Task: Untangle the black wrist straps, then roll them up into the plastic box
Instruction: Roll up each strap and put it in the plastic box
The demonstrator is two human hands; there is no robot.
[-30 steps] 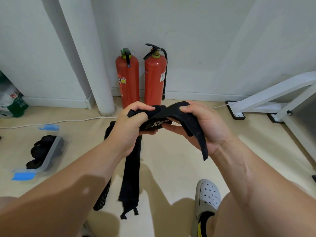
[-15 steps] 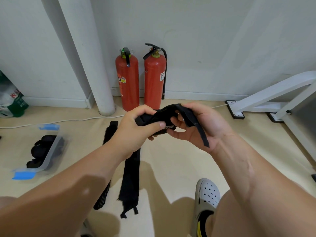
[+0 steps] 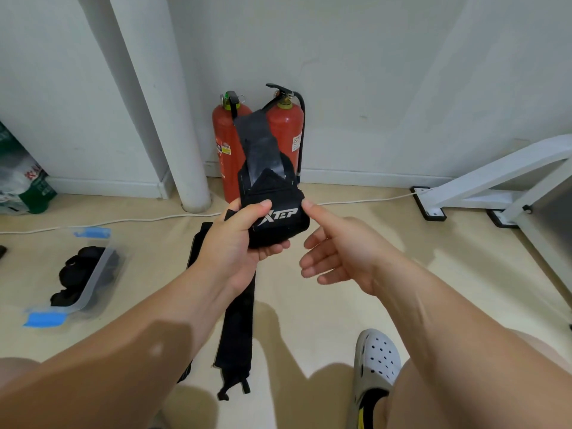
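Head view, change: the right hand (image 3: 337, 258) has let go and now lies open, at 3 o'clock of the roll.
Left hand (image 3: 235, 243): alone grips the rolled wrist strap (image 3: 278, 219), its tail upright at 12 o'clock.
Meaning: the roll is probably almost finished; the plastic box (image 3: 93, 280) sits at 9 o'clock.

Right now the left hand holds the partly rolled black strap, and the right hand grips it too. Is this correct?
Not quite. The left hand does hold the partly rolled black strap, but the right hand does not grip it: in the head view its fingers are open beside the strap, only the thumb reaching toward its edge.
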